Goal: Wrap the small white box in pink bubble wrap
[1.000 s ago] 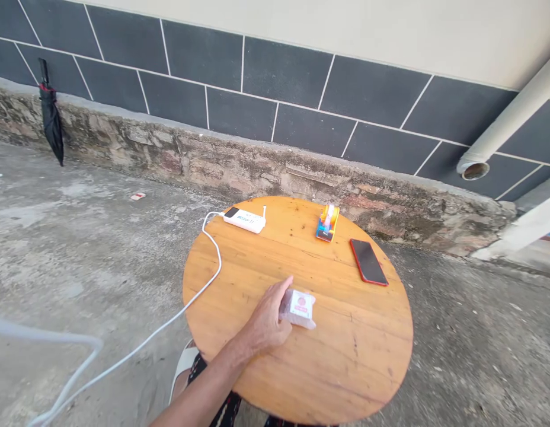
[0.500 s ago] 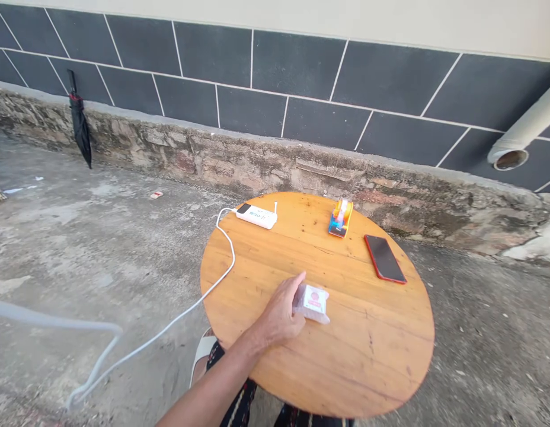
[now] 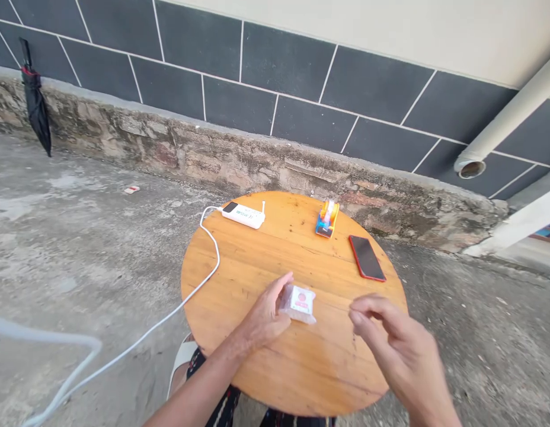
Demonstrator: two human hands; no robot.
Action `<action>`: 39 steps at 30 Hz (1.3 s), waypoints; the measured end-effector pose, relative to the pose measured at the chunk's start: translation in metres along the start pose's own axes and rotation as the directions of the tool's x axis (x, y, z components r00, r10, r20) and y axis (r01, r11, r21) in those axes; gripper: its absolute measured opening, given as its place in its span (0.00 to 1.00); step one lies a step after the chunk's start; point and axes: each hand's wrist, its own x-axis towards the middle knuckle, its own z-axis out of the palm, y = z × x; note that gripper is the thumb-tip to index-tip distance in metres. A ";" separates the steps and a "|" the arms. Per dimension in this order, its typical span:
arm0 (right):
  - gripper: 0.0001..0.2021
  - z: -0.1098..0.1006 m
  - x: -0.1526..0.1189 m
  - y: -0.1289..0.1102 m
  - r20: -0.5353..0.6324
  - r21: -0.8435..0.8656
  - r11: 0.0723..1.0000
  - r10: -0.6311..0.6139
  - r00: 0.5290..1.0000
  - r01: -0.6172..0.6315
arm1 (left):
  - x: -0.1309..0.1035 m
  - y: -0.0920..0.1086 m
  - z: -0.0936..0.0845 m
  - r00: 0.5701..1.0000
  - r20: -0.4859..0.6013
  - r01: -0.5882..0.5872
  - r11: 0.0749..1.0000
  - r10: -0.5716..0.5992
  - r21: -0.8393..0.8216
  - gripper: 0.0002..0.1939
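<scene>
Near the front middle of the round wooden table (image 3: 328, 373) lies a small white box in clear plastic wrap (image 3: 300, 302), with a pinkish-red mark on its top. My left hand (image 3: 268, 314) grips its left side, thumb in front and fingers behind. To the right, above the table's edge, is my right hand (image 3: 402, 350), apart from the box. Its thumb and index finger come together at the tips, the other fingers are curled, and nothing shows between them.
A white power strip (image 3: 243, 214) with a white cable (image 3: 186, 299) lies at the table's back left. Toward the back right stand a yellow-blue tape dispenser (image 3: 327, 219) and a red-edged phone (image 3: 367, 258). A folded umbrella (image 3: 36, 107) leans on the wall; a pipe (image 3: 501, 127) juts out.
My right hand has come into view from the lower right. The view has shifted, so the table sits further left. My left hand stays on the wrapped box.
</scene>
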 end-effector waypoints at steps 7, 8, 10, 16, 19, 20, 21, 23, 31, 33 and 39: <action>0.09 0.057 0.021 0.045 0.192 0.035 0.999 -0.039 0.981 0.033 | 0.001 0.003 0.000 0.997 -0.030 0.072 0.995 -0.074 -0.071 0.37; 0.09 0.061 0.020 0.048 0.206 0.029 0.999 -0.043 0.978 0.038 | 0.001 0.003 0.001 0.996 -0.033 0.078 0.994 -0.080 -0.071 0.37; 0.09 0.067 0.021 0.051 0.214 0.010 0.999 -0.049 0.976 0.048 | 0.002 0.003 0.003 0.995 -0.048 0.088 0.995 -0.091 -0.056 0.35; 0.07 0.079 0.030 0.049 0.206 -0.114 0.984 -0.111 0.972 0.137 | 0.003 0.005 0.006 0.995 -0.077 0.062 0.998 -0.059 0.033 0.32; 0.07 0.083 0.035 0.047 0.212 -0.229 0.951 -0.160 0.964 0.208 | 0.003 0.002 0.006 0.997 -0.069 0.036 0.997 -0.031 0.064 0.33; 0.07 0.083 0.036 0.047 0.213 -0.259 0.938 -0.177 0.961 0.231 | 0.002 0.001 0.006 0.998 -0.064 0.031 0.997 -0.026 0.074 0.33; 0.08 0.084 0.037 0.046 0.216 -0.282 0.926 -0.193 0.957 0.250 | 0.002 0.000 0.005 0.998 -0.061 0.028 0.996 -0.023 0.081 0.33; 0.09 0.085 0.039 0.044 0.226 -0.307 0.912 -0.208 0.952 0.273 | 0.002 0.000 0.005 0.998 -0.052 0.029 0.996 -0.024 0.090 0.33; 0.09 0.096 0.043 0.046 0.257 -0.300 0.933 -0.122 0.959 0.200 | 0.003 0.004 0.004 0.998 -0.055 0.041 0.993 -0.035 0.108 0.33; 0.09 0.097 0.043 0.046 0.249 -0.277 0.949 -0.082 0.965 0.152 | 0.003 0.003 0.005 0.997 -0.059 0.045 0.993 -0.040 0.105 0.34; 0.09 0.097 0.044 0.039 0.222 -0.214 0.973 -0.034 0.974 0.082 | 0.004 -0.007 0.009 0.996 -0.087 -0.021 0.993 0.031 0.116 0.36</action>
